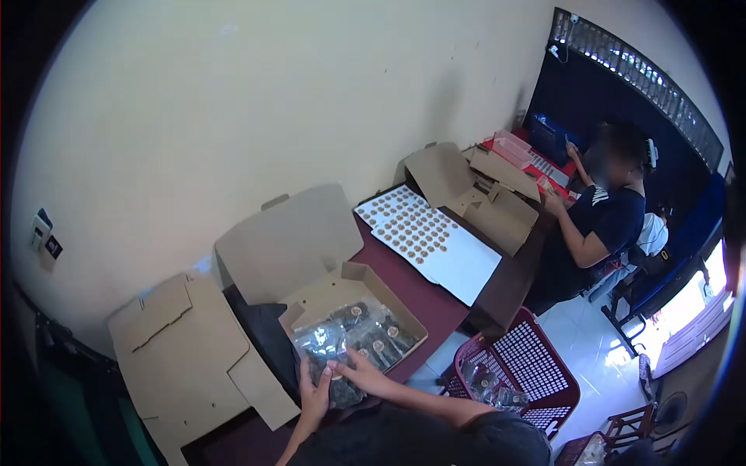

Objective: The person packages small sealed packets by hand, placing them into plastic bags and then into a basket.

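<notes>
My left hand (315, 394) grips the lower left side of a clear plastic bag (322, 342) with dark contents. My right hand (365, 377) is closed at the same bag, its fingertips close to my left thumb. The bag is held over the near left corner of an open cardboard box (400, 311). Inside that box lie several similar clear bags (378, 346) with dark contents and round brownish stickers. What is in the bags is too small to tell.
A flattened cardboard box (186, 349) lies left. White sheets of round stickers (420, 233) lie on the dark red table (381, 268); another open box (501, 217) stands beyond. A maroon basket (563, 380) holding bags stands right. A co-worker (598, 225) works at the far end.
</notes>
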